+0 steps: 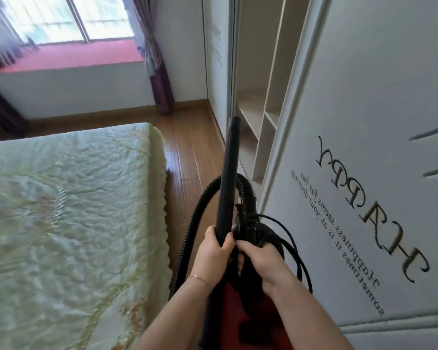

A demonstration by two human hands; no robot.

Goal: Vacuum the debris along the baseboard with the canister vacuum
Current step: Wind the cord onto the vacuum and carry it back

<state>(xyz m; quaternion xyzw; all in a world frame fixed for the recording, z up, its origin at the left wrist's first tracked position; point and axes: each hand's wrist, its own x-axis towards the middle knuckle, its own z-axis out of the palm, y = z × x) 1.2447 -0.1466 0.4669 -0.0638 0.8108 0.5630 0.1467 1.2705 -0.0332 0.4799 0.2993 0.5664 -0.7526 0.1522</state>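
Note:
A black vacuum wand (228,173) points up and away from me, its tip near the open wardrobe. My left hand (214,251) is wrapped around the wand's lower end. My right hand (259,261) grips the top of the red and black canister vacuum (240,306), which hangs below my arms. A ribbed black hose (187,238) loops to the left of the wand, and a thin black cord (299,253) curls to the right. The wooden baseboard (216,122) runs along the wardrobe's foot ahead. No debris can be made out.
A bed with a pale green quilted cover (68,210) fills the left. A white wardrobe door with lettering (364,173) stands close on the right, open shelves (258,117) behind it. A narrow strip of wood floor (187,152) leads to a purple curtain (159,79) and window.

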